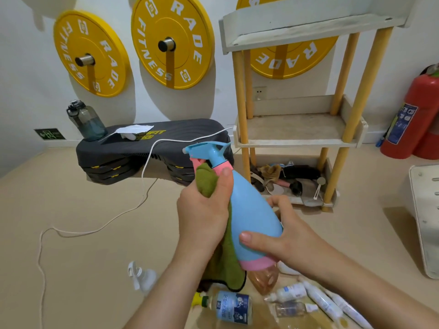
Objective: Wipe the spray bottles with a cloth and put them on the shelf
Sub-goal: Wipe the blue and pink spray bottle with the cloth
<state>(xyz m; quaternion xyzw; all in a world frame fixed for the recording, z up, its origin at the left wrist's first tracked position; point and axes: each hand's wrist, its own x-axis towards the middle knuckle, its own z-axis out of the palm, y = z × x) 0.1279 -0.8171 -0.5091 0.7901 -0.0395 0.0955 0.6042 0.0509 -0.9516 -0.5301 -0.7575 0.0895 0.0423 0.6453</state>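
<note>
A light-blue spray bottle (251,210) with pink bands and a blue trigger head is held tilted in mid-air in front of me. My left hand (204,210) grips a green cloth (221,262) against the bottle's left side, thumb up near the pink collar. My right hand (280,238) holds the bottle's lower body, thumb across the front. Behind stands the shelf (299,136), with wooden posts and pale trays; its middle tray is bare. Several other bottles lie on the floor below my hands, among them a labelled clear one (232,307) and a white sprayer (140,276).
A black step platform (152,148) carries a grey water jug (85,122) and a white paper. A white cord (95,231) trails across the floor. The bottom shelf tray (285,181) holds clutter. A red fire extinguisher (413,115) stands right; a white panel (425,214) leans nearer.
</note>
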